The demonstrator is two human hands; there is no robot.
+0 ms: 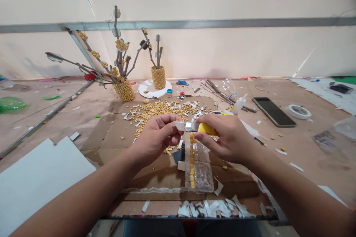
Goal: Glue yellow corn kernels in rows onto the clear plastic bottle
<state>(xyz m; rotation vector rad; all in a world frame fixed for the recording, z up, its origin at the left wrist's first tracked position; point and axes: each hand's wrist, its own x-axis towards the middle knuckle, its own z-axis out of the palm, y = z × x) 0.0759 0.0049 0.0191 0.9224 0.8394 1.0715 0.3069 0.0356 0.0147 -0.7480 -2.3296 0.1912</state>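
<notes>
My right hand (226,137) grips the yellow handle of a utility knife (198,127), holding it level over the cardboard. My left hand (157,137) pinches the tip of the knife's metal blade, fingers curled together. Just beneath both hands lies a clear plastic bottle (198,166) on its side, with a row of corn kernels stuck along it. A pile of loose corn kernels (161,110) is spread on the cardboard sheet (111,137) beyond my hands.
Two kernel-covered pots with twig branches (124,89) (158,77) stand at the back. A glue bottle (238,104), a phone (274,112) and a tape roll (299,111) lie to the right. White board (36,177) sits left; paper scraps (214,209) line the near edge.
</notes>
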